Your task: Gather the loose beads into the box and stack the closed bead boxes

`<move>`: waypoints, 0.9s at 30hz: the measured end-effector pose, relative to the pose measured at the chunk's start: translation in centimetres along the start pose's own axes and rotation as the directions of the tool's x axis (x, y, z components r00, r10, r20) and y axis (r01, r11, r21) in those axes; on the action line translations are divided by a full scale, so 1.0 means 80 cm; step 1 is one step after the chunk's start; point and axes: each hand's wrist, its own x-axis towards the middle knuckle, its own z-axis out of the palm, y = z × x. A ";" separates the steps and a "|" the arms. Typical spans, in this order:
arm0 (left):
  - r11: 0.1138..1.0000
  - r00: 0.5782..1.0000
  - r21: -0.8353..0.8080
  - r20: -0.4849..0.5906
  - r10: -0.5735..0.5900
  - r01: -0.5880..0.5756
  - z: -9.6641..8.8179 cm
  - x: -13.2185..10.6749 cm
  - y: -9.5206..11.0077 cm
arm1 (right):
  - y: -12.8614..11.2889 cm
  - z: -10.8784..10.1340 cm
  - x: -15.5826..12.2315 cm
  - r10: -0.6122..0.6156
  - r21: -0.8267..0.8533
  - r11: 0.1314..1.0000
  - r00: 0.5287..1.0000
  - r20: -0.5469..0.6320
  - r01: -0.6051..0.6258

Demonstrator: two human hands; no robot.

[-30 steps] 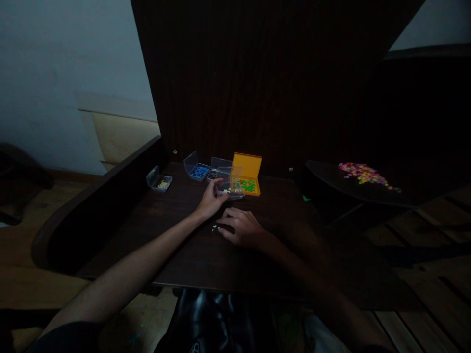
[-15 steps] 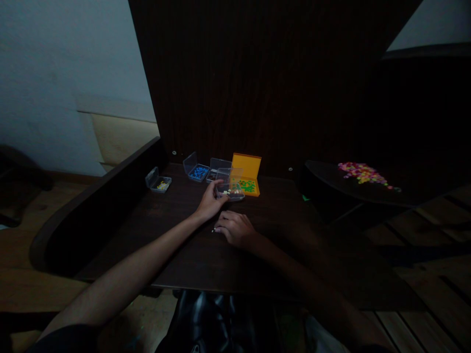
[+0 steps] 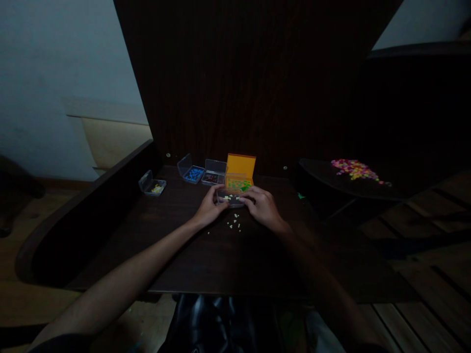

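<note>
My left hand (image 3: 212,206) grips the left end of a small clear plastic box (image 3: 233,204), thumb along the near side and fingers at the far corner. At the opposite end, my right hand (image 3: 262,206) is closed on the box too, its thumb and fingertips bent over the edge. Several small pale pieces (image 3: 231,197) lie in the box. More loose pale pieces (image 3: 235,221) are scattered on the dark tabletop (image 3: 191,264) just in front of it. Behind, partly covered by the box and my right hand, stands an open orange case (image 3: 241,165) with green pieces.
Open clear boxes stand along the back: one with blue pieces (image 3: 194,174), one with dark brown pieces (image 3: 211,178). Farther left is a box with yellow and white pieces (image 3: 157,188). A pile of colourful pieces (image 3: 355,169) rests on the right-hand ledge (image 3: 324,179).
My right hand has moved up and right from the tabletop to the box's right end. Loose pale pieces now show where it was. The box's raised lid is no longer seen standing up.
</note>
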 end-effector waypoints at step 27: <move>0.996 0.998 -0.085 0.066 -0.021 0.026 0.014 -0.011 0.005 | 0.004 -0.018 -0.001 0.165 -0.218 0.966 0.981 0.102 -0.140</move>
